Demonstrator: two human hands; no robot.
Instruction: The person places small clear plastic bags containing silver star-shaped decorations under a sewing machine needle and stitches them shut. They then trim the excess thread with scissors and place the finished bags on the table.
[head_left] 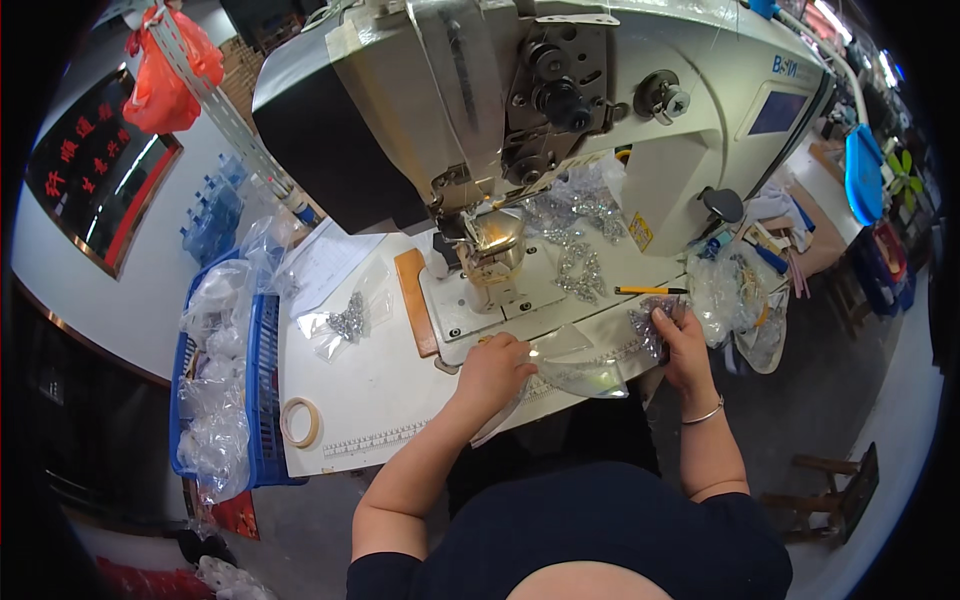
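Left hand point(497, 375) curled, the person's fingers rest against a clear plastic piece point(592, 378) at the table's front edge; whether they pinch it or only press it, I cannot tell. The right hand point(686, 348) grips a glittering bundle point(648, 326) between thumb and fingers, near the front edge toward the right corner. The step in hand looks like handling these pieces between stitches, and the next move probably calls for a light, steady hold, since the film seems slick and limp.

The plastic piece is glossy and see-through, with a curved outline that reaches past the front edge. The bundle is crinkled, silvery grey, full of small shiny facets. Just beyond it lies a slim yellow pen point(650, 290).

Further in stands a sewing machine point(680, 150), smooth pale metal, with sparkling clusters point(580, 272) beside its needle area. Toward the table's point(350, 395) left edge lie another glittering packet point(348, 320), white papers point(325, 262) and, near the front left corner, a round tape roll point(299, 422). Against that left edge sits a blue lattice basket point(262, 400) of crumpled film.
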